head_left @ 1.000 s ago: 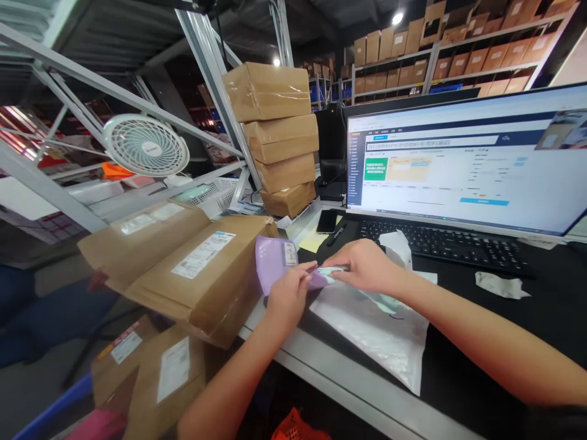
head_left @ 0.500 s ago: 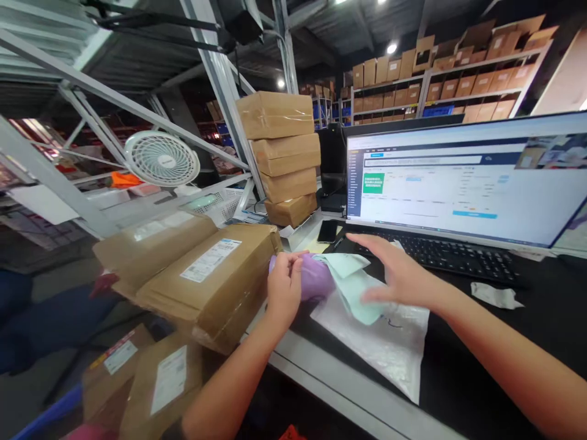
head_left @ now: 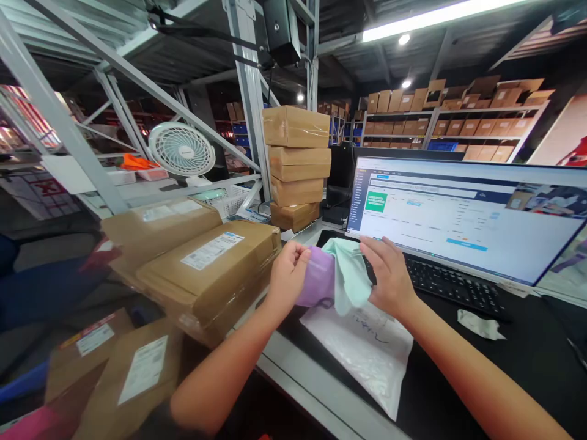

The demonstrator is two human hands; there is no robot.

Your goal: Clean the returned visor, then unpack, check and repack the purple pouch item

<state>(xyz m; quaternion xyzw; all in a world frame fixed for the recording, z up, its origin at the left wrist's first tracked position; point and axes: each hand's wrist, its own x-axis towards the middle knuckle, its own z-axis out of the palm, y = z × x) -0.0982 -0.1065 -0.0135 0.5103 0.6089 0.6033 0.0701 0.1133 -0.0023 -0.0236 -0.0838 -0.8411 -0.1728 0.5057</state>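
Note:
My left hand (head_left: 288, 276) is closed, thumb and fingers pinching the left edge of a purple plastic bag (head_left: 317, 278). Out of the bag's right side spreads a thin mint-green sheet or lining (head_left: 351, 275); whether it is part of the bag, I cannot tell. My right hand (head_left: 392, 278) is at the mint piece's right edge, fingers and thumb apart; the fingertips seem to touch it. Beneath both lies a white plastic mailer (head_left: 367, 351) with handwriting on it, flat on the black desk mat.
Left of my hands sits a labelled carton (head_left: 215, 263), with more boxes (head_left: 142, 373) below. Behind them are a fan (head_left: 182, 150) and a stack of cartons (head_left: 299, 162). A monitor (head_left: 458, 214), keyboard (head_left: 449, 290) and crumpled paper (head_left: 480, 324) stand to the right.
My right hand has come down against the mint piece, which now hangs more upright. The purple bag is lifted a little, still in my left hand. The camera view has shifted.

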